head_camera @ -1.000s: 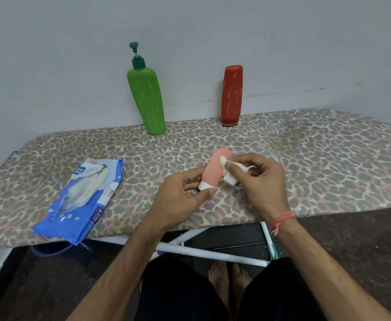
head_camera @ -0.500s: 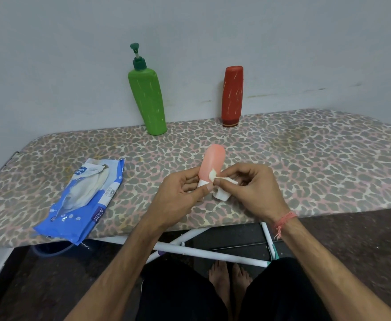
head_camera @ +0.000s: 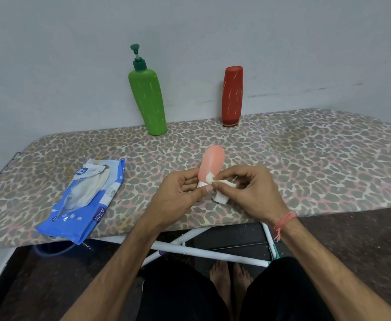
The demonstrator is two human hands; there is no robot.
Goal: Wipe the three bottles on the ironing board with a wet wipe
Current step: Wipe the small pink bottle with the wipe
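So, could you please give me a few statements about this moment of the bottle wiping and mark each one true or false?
1. The left hand holds the pink bottle by its white cap end. True.
2. The right hand is empty. False: it pinches the white wet wipe against the pink bottle's lower part.
3. The green pump bottle lies on its side. False: it stands on the ironing board by the wall.
4. The red bottle stands to the right of the green one, untouched by either hand. True.
5. The blue wipes pack lies on the board to the left of the hands. True.
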